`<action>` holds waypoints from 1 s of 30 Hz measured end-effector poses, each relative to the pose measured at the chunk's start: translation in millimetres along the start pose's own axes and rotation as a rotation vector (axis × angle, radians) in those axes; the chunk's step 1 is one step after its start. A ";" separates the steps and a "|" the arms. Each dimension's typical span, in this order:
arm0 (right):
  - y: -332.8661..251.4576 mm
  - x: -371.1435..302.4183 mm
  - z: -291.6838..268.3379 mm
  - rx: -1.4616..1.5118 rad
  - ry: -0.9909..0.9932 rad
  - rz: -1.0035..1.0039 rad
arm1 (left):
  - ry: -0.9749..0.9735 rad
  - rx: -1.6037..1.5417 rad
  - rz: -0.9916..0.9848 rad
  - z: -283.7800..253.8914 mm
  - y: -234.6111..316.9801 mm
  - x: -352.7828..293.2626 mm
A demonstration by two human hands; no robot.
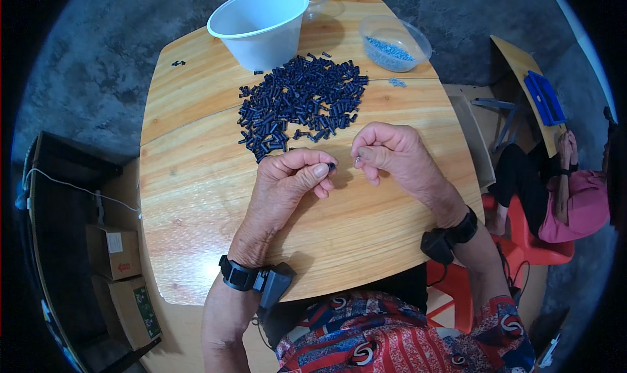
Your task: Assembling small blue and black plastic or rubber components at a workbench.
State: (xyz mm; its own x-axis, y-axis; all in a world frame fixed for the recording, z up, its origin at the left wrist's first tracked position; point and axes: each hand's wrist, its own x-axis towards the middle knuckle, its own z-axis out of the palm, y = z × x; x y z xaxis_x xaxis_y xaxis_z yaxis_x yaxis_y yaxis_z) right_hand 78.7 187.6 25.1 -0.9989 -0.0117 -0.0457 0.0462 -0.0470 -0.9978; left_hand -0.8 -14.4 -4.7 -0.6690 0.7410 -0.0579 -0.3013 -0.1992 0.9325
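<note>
Hands over grained wooden table (196, 197): left hand (287, 184) pinches dark plastic tube (331, 167); right hand (392, 154) pinches small screw (358, 158).

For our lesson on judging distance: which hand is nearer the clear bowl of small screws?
Right. The right hand lies below the clear bowl; the left hand sits farther down-left.
</note>
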 end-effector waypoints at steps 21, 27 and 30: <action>11.5 -4.5 7.9 -0.170 0.093 -0.159 | 0.046 -0.017 -0.022 9.0 -6.6 -0.8; 9.3 -4.2 10.6 -0.299 0.097 -0.212 | 0.083 0.011 -0.002 11.5 -11.0 -1.2; 11.9 -4.3 10.4 -0.356 0.113 -0.228 | 0.100 0.041 0.001 13.5 -10.1 -1.5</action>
State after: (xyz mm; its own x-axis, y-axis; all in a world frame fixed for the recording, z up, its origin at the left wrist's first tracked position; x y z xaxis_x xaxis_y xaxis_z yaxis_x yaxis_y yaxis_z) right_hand 83.7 176.7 13.9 -0.9789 0.0692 0.1921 -0.1617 0.3121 -0.9362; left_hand 12.4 -4.9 -9.2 -0.7345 0.6726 -0.0902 -0.2739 -0.1722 0.9462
